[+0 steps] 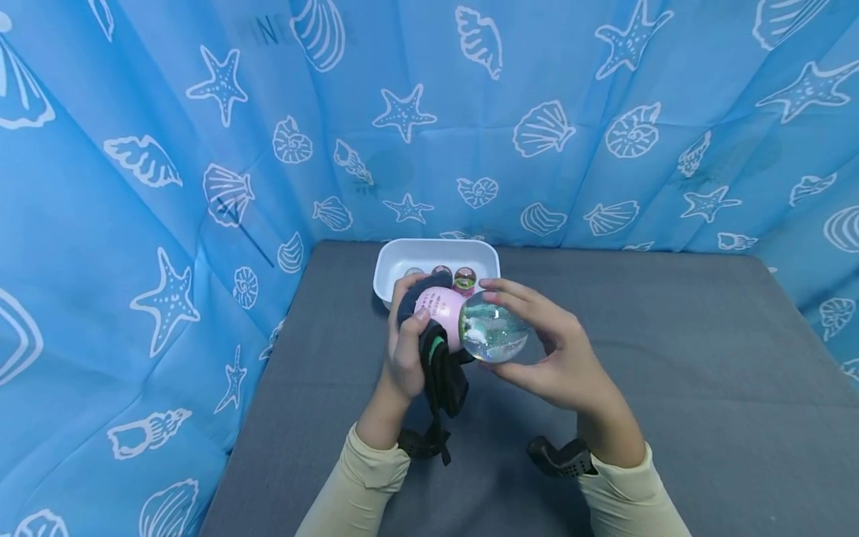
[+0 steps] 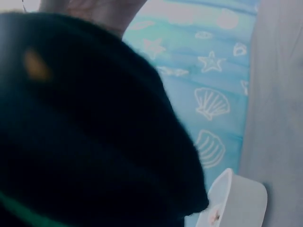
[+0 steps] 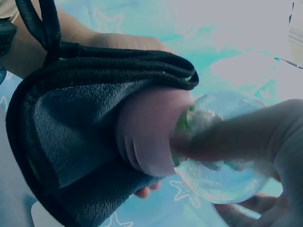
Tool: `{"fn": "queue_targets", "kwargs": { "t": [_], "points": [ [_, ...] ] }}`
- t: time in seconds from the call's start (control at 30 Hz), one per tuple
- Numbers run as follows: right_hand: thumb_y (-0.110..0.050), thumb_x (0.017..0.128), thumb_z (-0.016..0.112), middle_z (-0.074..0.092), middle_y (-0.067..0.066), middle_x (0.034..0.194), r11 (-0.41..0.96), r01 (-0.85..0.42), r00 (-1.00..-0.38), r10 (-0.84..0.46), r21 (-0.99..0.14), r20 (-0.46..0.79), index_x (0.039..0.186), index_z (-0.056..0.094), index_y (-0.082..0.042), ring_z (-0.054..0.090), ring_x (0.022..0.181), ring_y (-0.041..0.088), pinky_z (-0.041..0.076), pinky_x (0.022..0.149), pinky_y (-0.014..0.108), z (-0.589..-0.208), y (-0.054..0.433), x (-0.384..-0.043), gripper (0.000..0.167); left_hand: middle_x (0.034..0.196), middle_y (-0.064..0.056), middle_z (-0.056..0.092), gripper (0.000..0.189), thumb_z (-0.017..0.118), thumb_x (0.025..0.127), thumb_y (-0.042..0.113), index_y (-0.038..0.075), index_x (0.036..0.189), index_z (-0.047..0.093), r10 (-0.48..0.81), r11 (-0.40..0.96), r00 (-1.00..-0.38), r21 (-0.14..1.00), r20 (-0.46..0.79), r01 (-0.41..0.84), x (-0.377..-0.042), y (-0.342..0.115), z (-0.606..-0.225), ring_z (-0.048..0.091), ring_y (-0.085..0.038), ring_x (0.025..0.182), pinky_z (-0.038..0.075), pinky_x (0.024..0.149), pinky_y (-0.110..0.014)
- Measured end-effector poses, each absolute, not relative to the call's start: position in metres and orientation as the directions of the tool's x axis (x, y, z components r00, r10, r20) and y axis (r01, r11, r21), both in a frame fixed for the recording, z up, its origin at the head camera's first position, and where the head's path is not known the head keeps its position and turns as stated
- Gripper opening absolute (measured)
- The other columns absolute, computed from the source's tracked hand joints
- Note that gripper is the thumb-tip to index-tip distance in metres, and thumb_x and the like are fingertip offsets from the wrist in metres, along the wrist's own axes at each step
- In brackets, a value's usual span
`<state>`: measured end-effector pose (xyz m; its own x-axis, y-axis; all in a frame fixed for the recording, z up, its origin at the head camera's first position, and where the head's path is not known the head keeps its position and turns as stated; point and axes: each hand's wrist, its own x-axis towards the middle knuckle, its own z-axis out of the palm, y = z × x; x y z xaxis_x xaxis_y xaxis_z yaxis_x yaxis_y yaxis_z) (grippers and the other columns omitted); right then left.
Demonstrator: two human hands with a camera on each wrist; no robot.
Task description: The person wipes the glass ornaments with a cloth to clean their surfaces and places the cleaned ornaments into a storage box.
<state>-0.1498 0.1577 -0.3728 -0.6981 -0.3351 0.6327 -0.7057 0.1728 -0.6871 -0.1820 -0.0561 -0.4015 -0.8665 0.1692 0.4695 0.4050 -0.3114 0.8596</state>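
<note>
A snow globe (image 1: 495,332) with a pink base lies tipped on its side in the air, its clear dome toward the right. My left hand (image 1: 405,358) grips the pink base (image 3: 147,132) through a dark cloth (image 3: 71,123), whose folds and loop hang down. Around the dome curl the thumb and fingers of my right hand (image 1: 553,347). White and green shapes show inside the glass. In the left wrist view the dark cloth (image 2: 94,127) hides most of the left hand and all of the globe.
Behind the hands, a white tub (image 1: 436,245) with several small glass balls (image 1: 464,279) stands at the back of the grey table (image 1: 671,358). A blue curtain (image 1: 483,127) printed with shells and starfish hangs beyond the table.
</note>
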Motion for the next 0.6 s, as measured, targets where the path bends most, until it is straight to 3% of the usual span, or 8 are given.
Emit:
{"fn": "queue_targets", "kwargs": {
  "t": [0.17, 0.3, 0.47, 0.6],
  "points": [
    [0.023, 0.070, 0.079, 0.058, 0.021, 0.151, 0.154, -0.747, -0.655, -0.341, -0.647, 0.675, 0.134, 0.067, 0.001, 0.057, 0.138, 0.028, 0.053, 0.104, 0.022, -0.3735, 0.1534, -0.1508, 0.069, 0.129, -0.020, 0.053, 0.055, 0.038, 0.097, 0.031, -0.003, 0.141, 0.038, 0.169, -0.272, -0.891, 0.889, 0.422, 0.369, -0.1817, -0.0547, -0.4029, 0.058, -0.015, 0.100, 0.053, 0.081, -0.024],
    [0.018, 0.069, 0.083, 0.060, 0.020, 0.148, 0.191, -0.755, -0.651, -0.335, -0.627, 0.681, 0.133, 0.067, 0.000, 0.060, 0.135, 0.024, 0.053, 0.105, 0.023, -0.3740, 0.1523, -0.1516, 0.069, 0.131, -0.023, 0.053, 0.055, 0.040, 0.097, 0.031, -0.003, 0.141, 0.039, 0.142, -0.249, -0.894, 0.889, 0.426, 0.384, -0.1797, -0.0546, -0.4028, 0.058, -0.016, 0.101, 0.053, 0.081, -0.024],
    [0.009, 0.065, 0.092, 0.063, 0.017, 0.147, 0.220, -0.731, -0.678, -0.330, -0.645, 0.656, 0.138, 0.065, -0.001, 0.063, 0.132, 0.021, 0.057, 0.100, 0.024, -0.3755, 0.1556, -0.1515, 0.078, 0.136, -0.024, 0.051, 0.060, 0.043, 0.095, 0.031, -0.006, 0.143, 0.039, 0.131, -0.237, -0.878, 0.874, 0.461, 0.424, -0.1775, -0.0563, -0.4011, 0.058, -0.019, 0.106, 0.055, 0.083, -0.025],
    [0.002, 0.063, 0.097, 0.067, 0.012, 0.141, 0.239, -0.662, -0.746, -0.311, -0.711, 0.590, 0.142, 0.064, -0.008, 0.070, 0.113, 0.016, 0.063, 0.084, 0.025, -0.3779, 0.1594, -0.1518, 0.086, 0.138, -0.025, 0.050, 0.064, 0.045, 0.092, 0.029, -0.010, 0.143, 0.038, 0.138, -0.241, -0.856, 0.855, 0.498, 0.458, -0.1766, -0.0576, -0.3979, 0.058, -0.019, 0.105, 0.055, 0.081, -0.026]
  ]
}}
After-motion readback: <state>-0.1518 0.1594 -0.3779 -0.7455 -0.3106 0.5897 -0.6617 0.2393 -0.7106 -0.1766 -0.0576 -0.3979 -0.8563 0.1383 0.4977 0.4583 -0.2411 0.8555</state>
